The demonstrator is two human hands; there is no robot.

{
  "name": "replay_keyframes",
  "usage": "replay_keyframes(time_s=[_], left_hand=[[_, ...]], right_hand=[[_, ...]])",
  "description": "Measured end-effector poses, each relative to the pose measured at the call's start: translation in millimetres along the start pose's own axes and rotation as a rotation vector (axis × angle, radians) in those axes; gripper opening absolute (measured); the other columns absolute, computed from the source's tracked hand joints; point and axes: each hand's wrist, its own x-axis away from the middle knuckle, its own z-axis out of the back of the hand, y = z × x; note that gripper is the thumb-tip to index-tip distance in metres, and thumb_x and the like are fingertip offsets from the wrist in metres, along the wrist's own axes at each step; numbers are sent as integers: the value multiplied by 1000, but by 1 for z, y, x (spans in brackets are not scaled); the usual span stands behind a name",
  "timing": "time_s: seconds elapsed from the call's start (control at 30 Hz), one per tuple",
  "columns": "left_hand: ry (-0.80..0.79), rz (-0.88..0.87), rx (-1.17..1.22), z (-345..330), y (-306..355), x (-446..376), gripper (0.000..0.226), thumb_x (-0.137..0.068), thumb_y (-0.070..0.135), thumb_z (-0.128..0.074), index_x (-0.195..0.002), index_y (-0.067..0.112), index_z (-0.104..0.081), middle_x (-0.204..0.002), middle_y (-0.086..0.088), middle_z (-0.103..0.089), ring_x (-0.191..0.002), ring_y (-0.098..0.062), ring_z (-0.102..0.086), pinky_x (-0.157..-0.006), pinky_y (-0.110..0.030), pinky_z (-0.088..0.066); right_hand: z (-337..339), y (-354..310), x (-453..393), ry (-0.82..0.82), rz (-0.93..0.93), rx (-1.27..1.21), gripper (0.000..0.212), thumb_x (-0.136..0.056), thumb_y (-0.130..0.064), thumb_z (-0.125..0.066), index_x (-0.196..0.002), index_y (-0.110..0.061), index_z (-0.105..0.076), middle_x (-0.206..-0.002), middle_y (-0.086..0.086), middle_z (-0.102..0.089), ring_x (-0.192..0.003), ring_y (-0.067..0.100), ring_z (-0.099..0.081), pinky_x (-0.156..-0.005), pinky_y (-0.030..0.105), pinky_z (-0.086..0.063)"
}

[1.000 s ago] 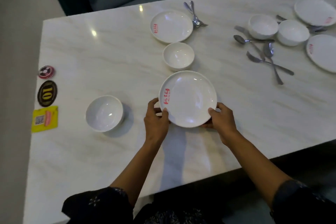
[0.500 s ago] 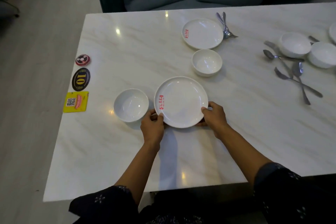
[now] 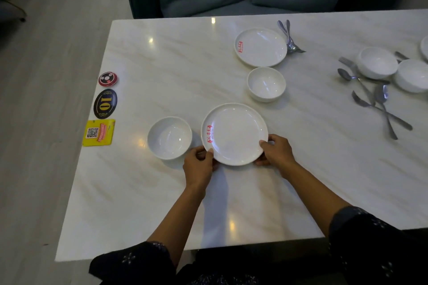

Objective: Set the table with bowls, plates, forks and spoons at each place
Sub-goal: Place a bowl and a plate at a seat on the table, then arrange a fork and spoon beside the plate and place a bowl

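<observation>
both hands, left hand [image 3: 198, 164] and right hand [image 3: 276, 150], pinch opposite near edges of the plate [image 3: 234, 134] just beside the bowl [image 3: 169, 137] on the counter [image 3: 162, 192]; lower it flat, clear of that bowl, then release both together.

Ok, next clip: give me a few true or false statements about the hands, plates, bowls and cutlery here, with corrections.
1. Both hands hold the near plate by its edges. True: left hand, right hand.
2. A bowl sits to the left of that plate. True.
3. The far plate has no cutlery beside it. False: cutlery lies at its right edge.
4. A spoon rests in the middle bowl. False: it is empty.
5. The loose cutlery lies on the table at the right. True.
</observation>
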Motion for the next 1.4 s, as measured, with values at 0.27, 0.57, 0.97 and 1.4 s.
replay_keyframes(time_s=[0.27, 0.57, 0.97, 1.4], left_hand=[[-41, -318, -266, -7, 7, 31, 27, -91, 29, -62, -77, 6, -57, -69, -6, -62, -61, -8, -54, -58, -9, -43], [-322, -488, -404, -61, 31, 32, 15, -93, 30, -58, -85, 18, -62, -76, 3, -68, -69, -15, -65, -62, -14, -49], [-625, -536, -609, -194, 38, 36, 15, -93, 32, -55, -90, 19, -63, -82, 4, -68, -76, -16, -68, -74, -36, -59], [-716, -520, -808, -393, 75, 15, 24, -94, 33, -54, -102, 12, -63, -96, -7, -71, -81, -19, -61, -73, -30, -48]], right_hand=[[16, 0, 12, 214, 241, 211, 11, -90, -20, -60, -95, -11, -60, -78, 0, -62, -79, 22, -61, -64, 26, -45], [46, 15, 34, 298, 327, 89, 7, -91, -19, -60, -87, -14, -63, -79, -5, -64, -74, 14, -62, -62, 19, -45], [143, 45, -18, 371, 275, 82, 5, -92, -14, -58, -90, -14, -63, -84, -6, -64, -79, 12, -60, -64, 10, -42], [296, 30, -145, 591, 242, 582, 30, -87, -22, -63, -114, -12, -56, -117, 12, -60, -108, 35, -51, -89, 41, -41]])
